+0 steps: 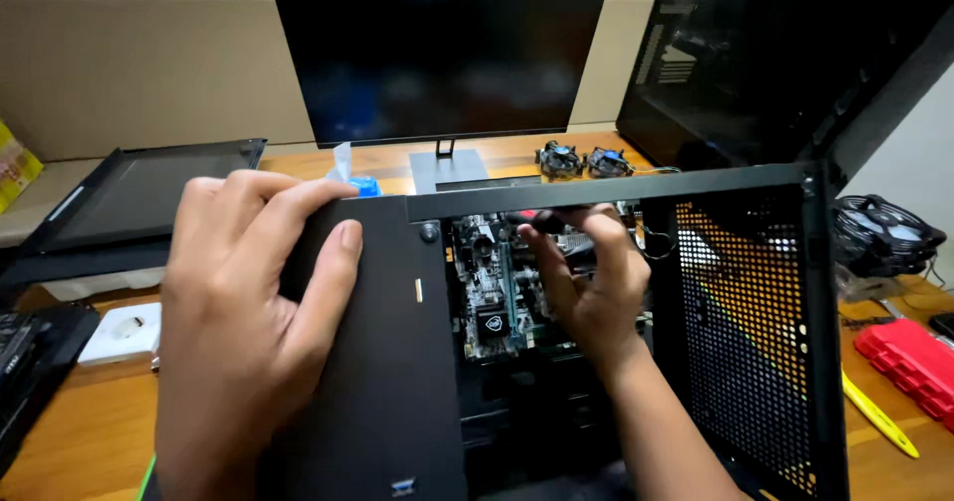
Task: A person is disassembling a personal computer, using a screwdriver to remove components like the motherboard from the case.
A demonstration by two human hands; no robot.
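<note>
A black computer case (397,362) lies open on a wooden desk, with a green-black motherboard (492,282) inside it. My left hand (243,332) grips the case's black front panel, fingers curled over its top edge. My right hand (586,282) reaches inside the case over the motherboard, its fingers closed on a dark tool with a red-and-black handle (542,218), likely a screwdriver. The case's perforated side wall (750,332) stands to the right of my right forearm.
A dark monitor (437,54) stands behind the case. Two CPU coolers (581,160) sit on the desk by a black case panel (785,64). A fan (884,233), red box (909,362) and yellow tool (879,417) lie right; a black tray (139,198) left.
</note>
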